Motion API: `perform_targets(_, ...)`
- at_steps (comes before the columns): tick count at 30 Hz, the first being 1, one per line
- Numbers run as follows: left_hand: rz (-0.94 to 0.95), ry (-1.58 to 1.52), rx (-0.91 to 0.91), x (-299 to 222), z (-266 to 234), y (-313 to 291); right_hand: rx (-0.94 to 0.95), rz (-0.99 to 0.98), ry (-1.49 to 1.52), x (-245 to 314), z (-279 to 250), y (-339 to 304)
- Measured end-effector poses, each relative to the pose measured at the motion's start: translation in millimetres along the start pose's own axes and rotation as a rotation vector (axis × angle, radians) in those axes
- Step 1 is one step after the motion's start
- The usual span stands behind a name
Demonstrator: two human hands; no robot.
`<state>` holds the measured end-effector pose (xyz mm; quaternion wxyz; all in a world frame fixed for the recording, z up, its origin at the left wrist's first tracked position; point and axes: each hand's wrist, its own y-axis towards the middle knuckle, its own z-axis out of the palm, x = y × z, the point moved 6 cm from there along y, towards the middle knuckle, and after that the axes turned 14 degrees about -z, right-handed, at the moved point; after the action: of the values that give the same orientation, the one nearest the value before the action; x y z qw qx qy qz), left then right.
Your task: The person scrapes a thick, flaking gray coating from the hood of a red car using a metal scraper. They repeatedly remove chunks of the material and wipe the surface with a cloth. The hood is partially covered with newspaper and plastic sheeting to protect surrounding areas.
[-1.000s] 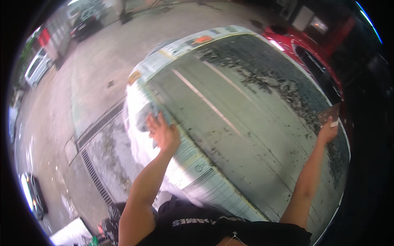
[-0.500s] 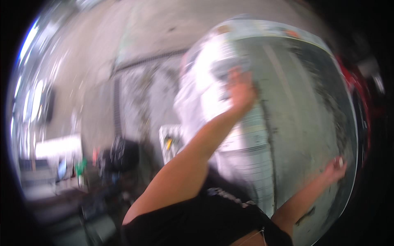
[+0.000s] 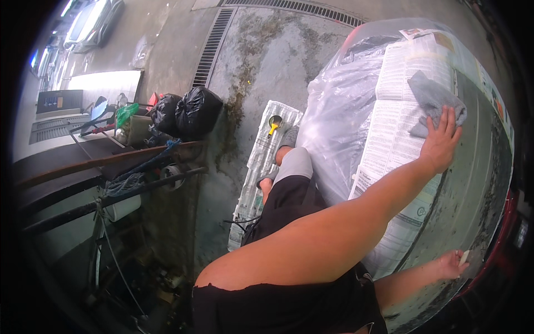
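- The left grip is loose: the left hand (image 3: 441, 140) lies with fingers stretched over a grey cloth (image 3: 435, 99), not clenched around it.
- And the cloth? Bunched on the printed paper (image 3: 392, 125), close by the edge of the grey panel (image 3: 473, 167).
- Over to the right hand (image 3: 451, 265): fingers curled about a small pale piece (image 3: 464, 257), down over the panel's near end. Most of that piece is hidden, so its shape is anyone's guess from here.
- Good practice, I'd say: spread the left palm's weight through the cloth, since the paper looks thin and could tear or wrinkle under hard fingertips.
- The clear plastic sheet (image 3: 339, 122) hangs in folds just beside the paper; a leg is close to it, so a snag seems possible.
- Dark specks dot the panel, so a light, level right wrist would probably suit best.
- Feet now! The shoes are at the white platform (image 3: 260, 150), a yellow-handled tool (image 3: 273, 126) lying on it; careful footing looks wise there.
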<state>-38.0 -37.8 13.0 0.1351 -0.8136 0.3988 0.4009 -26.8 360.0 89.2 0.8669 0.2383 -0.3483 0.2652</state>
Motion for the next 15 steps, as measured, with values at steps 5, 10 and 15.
perform_targets(5, -0.001, 0.007, -0.034, 5, 1, 2, 0.091, -0.099, -0.054, -20, -5, -2)
perform_targets(10, -0.003, 0.007, -0.04, 4, -2, 0, 0.07, -0.301, -0.149, -24, -26, 0)
perform_targets(15, -0.014, -0.024, 0.01, 2, -1, 1, 0.112, -0.389, -0.181, -31, -42, 19)
